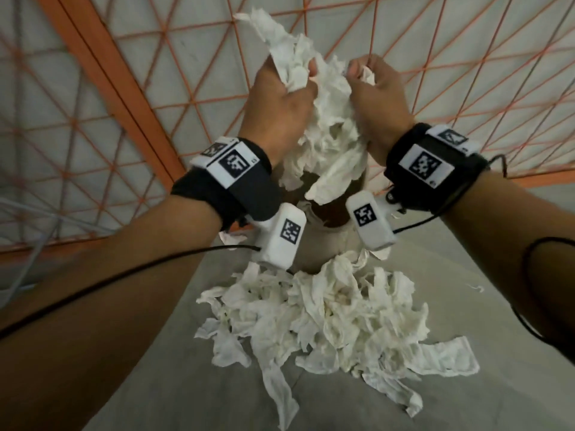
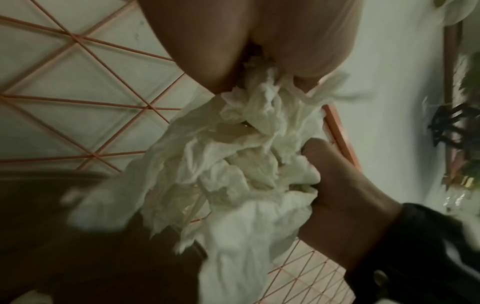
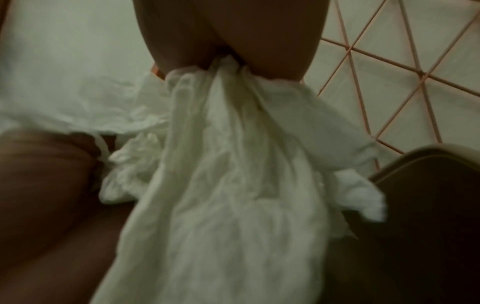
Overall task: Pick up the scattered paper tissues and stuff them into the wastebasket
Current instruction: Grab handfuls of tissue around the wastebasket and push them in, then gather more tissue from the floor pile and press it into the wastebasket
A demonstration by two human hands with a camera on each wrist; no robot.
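Currently the left hand (image 1: 277,98) and right hand (image 1: 378,99) are both clutching one wad of tissues (image 1: 326,141), holding it above the wastebasket (image 1: 329,231); next it wants pushing down through the opening. A larger heap of tissues (image 1: 320,315) is lying on the grey counter (image 1: 161,353), just beside the basket, with orange wire mesh (image 1: 102,98) standing behind.

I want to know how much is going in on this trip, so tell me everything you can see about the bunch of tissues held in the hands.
The bunch of tissues is a loose clump of crumpled, thin white paper sheets, soft and wrinkled. The left hand and right hand grip its upper part from either side. One sheet sticks up above the left hand; the rest hangs down between the wrists, its lower ends dangling at the mouth of the wastebasket. It is separate from the pile of tissues on the floor.
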